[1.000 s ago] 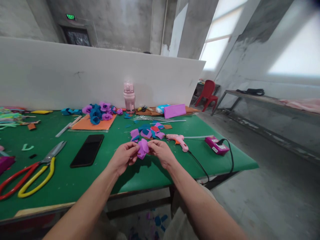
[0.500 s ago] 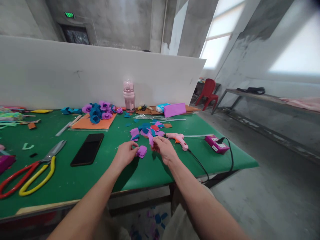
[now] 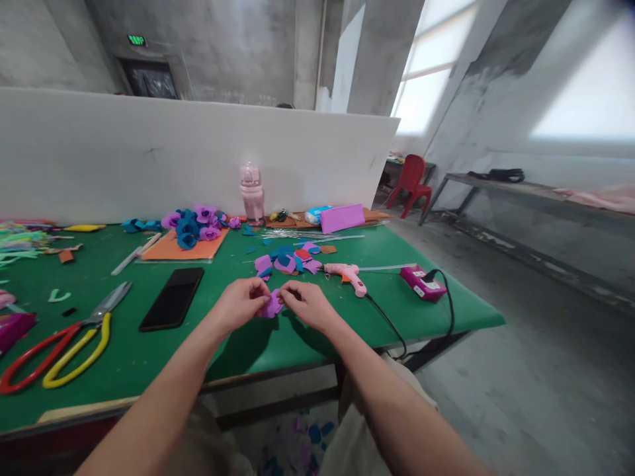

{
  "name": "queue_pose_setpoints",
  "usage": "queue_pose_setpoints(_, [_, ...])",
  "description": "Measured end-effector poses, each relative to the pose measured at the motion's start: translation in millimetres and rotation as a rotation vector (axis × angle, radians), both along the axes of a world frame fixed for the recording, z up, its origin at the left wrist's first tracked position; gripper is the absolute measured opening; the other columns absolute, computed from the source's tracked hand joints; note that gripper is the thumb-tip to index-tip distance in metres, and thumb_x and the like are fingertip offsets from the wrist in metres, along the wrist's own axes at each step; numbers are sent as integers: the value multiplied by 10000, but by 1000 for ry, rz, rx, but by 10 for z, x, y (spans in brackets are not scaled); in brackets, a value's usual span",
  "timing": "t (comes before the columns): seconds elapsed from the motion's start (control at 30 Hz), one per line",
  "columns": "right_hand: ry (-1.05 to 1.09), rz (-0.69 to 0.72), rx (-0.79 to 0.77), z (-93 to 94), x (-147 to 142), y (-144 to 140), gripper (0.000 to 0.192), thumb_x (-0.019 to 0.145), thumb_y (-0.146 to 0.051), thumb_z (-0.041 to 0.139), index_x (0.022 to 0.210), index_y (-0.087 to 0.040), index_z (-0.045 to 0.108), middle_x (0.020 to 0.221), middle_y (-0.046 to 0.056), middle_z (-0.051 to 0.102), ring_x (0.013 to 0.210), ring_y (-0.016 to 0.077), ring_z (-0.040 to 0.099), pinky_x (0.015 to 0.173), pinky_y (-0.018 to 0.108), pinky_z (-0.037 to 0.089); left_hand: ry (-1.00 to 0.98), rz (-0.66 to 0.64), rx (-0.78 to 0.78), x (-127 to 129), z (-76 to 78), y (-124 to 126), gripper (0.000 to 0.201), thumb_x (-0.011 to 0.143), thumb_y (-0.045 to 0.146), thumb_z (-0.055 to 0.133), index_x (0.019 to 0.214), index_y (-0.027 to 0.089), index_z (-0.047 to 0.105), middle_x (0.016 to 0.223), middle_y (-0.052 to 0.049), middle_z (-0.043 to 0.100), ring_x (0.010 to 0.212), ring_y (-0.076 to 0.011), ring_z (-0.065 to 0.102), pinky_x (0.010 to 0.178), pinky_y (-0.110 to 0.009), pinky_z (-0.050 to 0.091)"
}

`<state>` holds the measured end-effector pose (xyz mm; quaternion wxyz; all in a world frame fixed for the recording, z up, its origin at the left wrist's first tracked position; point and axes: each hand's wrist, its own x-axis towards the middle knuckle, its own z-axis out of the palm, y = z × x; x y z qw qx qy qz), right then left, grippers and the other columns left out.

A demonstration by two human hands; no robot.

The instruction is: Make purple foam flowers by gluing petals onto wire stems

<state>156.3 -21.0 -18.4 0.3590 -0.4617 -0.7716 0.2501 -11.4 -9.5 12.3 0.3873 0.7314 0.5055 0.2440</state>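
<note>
Between my two hands is a small purple paper flower (image 3: 270, 305), held just above the green table (image 3: 317, 340). My left hand (image 3: 242, 301) is closed on its left side, thumb and fingers pinched together. The fingertips of my right hand (image 3: 303, 303) pinch the petal paper at the flower's right edge. Beyond them lies a loose pile of purple and blue petal pieces (image 3: 285, 263). A pink glue gun (image 3: 351, 272) rests right of the pile, its nozzle towards the pieces.
Scissors (image 3: 96, 324) and a black phone (image 3: 173, 299) lie to the left. Finished blue and purple paper flowers (image 3: 191, 228) sit on orange sheets (image 3: 181, 251). A pink bottle (image 3: 253, 198) stands by the white board (image 3: 198, 152). The glue gun's cord runs to a purple power box (image 3: 421, 284).
My right hand has moved left with its loose purple petal and now meets the flower in my left hand. The petal is against the flower. The view has shifted slightly.
</note>
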Motion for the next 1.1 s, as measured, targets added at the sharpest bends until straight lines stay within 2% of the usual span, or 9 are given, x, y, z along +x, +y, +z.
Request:
queue_pose_setpoints(0.13, [-192, 175, 84, -60, 47, 1, 168, 798, -191, 488, 820, -174, 654, 754, 15, 655, 690, 126, 551, 651, 223, 365, 343, -214, 138, -172, -4, 42, 97, 637, 196, 507, 632, 177, 602, 635, -5, 617, 630, -142, 532, 597, -229, 380])
queue_pose_setpoints(0.27, [-305, 233, 206, -132, 16, 10, 191, 818, -211, 496, 905, -171, 661, 912, 64, 657, 881, 173, 559, 808, 281, 358, 317, -197, 154, -182, -100, 93, 124, 668, 228, 488, 672, 178, 601, 668, -8, 619, 642, -151, 528, 609, -233, 375])
queue_pose_setpoints(0.4, [-368, 119, 168, -147, 8, 109, 214, 801, -222, 527, 968, -164, 649, 972, 92, 632, 929, 196, 542, 833, 312, 363, 206, -91, 202, -81, -191, 195, 103, 665, 227, 499, 675, 181, 590, 700, -8, 629, 682, -162, 538, 637, -241, 388])
queue_pose_setpoints(0.53, [-184, 16, 144, 27, 261, 230, 210, 795, -225, 518, 948, -185, 655, 944, 59, 659, 881, 172, 566, 780, 272, 394, 172, -37, 261, -7, -124, 198, 117, 672, 247, 522, 685, 178, 617, 674, -8, 629, 654, -159, 535, 611, -241, 381])
queue_pose_setpoints(0.63, [-70, -267, 111, 215, 706, 250, 220, 808, -295, 477, 847, -196, 669, 821, 26, 674, 758, 153, 582, 694, 245, 399, 32, -21, 247, 17, -64, 120, 162, 700, 304, 529, 724, 178, 627, 647, 1, 616, 591, -139, 527, 563, -228, 377])
queue_pose_setpoints(0.73, [-183, -661, -33, 275, 1160, 211, 236, 796, -294, 453, 775, -172, 654, 686, 32, 652, 650, 155, 565, 589, 238, 363, -91, -55, 107, 43, -96, 51, 182, 700, 332, 542, 748, 168, 605, 551, 21, 565, 491, -119, 493, 498, -219, 368])
queue_pose_setpoints(0.77, [-230, -724, -88, 254, 1268, 201, 238, 794, -306, 456, 778, -164, 646, 695, 44, 654, 657, 160, 566, 576, 237, 353, -113, -58, 64, 54, -121, 39, 194, 694, 333, 552, 781, 167, 598, 523, 29, 550, 473, -118, 488, 484, -217, 366])
queue_pose_setpoints(0.93, [-361, -659, -377, 25, 1407, 274, 439, 754, -529, 474, 584, -148, 611, 535, 79, 617, 538, 173, 546, 530, 253, 329, -181, 3, -43, 101, -233, 41, 220, 657, 342, 598, 782, 167, 551, 452, 42, 530, 441, -119, 492, 463, -214, 375])
queue_pose_setpoints(1.1, [-278, -618, -406, -44, 1339, 397, 395, 761, -431, 494, 499, -148, 579, 393, 63, 538, 510, 170, 533, 548, 254, 341, -205, -12, -74, 123, -264, 52, 186, 645, 335, 603, 672, 171, 522, 469, 32, 534, 435, -106, 491, 449, -204, 373])
